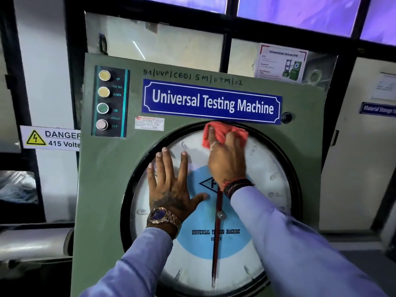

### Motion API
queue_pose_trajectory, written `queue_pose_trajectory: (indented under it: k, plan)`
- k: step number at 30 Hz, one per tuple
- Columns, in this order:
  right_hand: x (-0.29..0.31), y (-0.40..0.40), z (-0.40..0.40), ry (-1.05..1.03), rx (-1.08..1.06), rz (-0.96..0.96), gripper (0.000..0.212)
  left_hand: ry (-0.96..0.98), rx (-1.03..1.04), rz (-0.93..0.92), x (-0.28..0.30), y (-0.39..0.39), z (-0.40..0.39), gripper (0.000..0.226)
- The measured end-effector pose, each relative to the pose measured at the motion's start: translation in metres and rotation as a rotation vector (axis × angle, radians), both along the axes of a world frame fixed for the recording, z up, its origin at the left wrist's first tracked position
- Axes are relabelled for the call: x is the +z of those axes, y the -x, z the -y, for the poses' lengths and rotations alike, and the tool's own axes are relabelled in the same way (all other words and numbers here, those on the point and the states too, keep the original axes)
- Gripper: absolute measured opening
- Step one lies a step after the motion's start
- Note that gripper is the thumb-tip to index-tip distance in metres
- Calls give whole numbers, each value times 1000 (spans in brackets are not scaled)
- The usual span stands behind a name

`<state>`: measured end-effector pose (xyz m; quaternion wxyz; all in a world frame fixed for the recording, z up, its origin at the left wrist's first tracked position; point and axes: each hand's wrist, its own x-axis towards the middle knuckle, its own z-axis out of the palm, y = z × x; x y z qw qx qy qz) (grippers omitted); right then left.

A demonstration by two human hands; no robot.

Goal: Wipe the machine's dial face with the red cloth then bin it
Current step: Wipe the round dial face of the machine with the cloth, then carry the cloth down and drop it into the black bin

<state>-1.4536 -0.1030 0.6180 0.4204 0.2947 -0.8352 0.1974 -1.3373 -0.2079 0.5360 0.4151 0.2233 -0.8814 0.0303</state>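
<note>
A blue nameplate (211, 101) on the green machine panel (102, 168) reads "Universal Testing Machine"; above it is handwritten "UVP|CED|SM|UTM|01". The button strip (110, 101) at the panel's upper left corner says UP, DOWN, ON, OFF. The dial face (267, 168) prints "UNIVERSAL TESTING MACHINE", 550, 450, 100. A wall sign (51, 138) reads "DANGER 415 Volts".

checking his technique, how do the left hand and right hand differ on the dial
The left hand lies flat and open with fingers spread; the right hand is closed on the red cloth. The left hand sits on the dial's left side, the right hand at its top edge. The left wrist has a watch, the right a beaded band. Both press on the dial.
</note>
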Motion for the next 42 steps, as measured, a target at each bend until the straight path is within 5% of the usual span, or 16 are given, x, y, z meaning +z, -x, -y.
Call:
queue_pose_trajectory:
  k: [3,7,13,18,20,22,26,29,33,36,42]
  plan:
    - [0,-19,11,-134,108,-57,69,-45,-84,44,8,-17,0,128]
    - [-4,-28,-5,-263,197,-10,71,-148,-336,-225,24,-57,13,73]
    - [-4,-56,-5,586,669,610,14,-226,-245,-413,57,-113,23,51]
    - [10,-88,-2,1083,1006,1064,30,-228,-114,-451,74,-151,13,50]
    - [8,-102,-3,1209,1137,1291,11,-217,-44,-440,78,-170,8,55]
    - [0,-121,-3,1287,1277,1511,13,-214,33,-418,77,-190,0,66]
    - [-25,-157,14,1325,1446,1673,34,-175,197,-340,68,-238,-12,74]
    - [-40,-200,23,1240,1577,1788,37,-87,396,-255,60,-290,-18,71]
    - [-57,-262,36,1133,1780,1975,74,-59,601,-185,50,-366,-30,75]
    - [-63,-311,48,998,1982,2059,75,-44,708,-167,42,-423,-41,74]
    - [-91,-416,64,693,2004,2308,102,-103,935,-115,13,-533,-74,78]
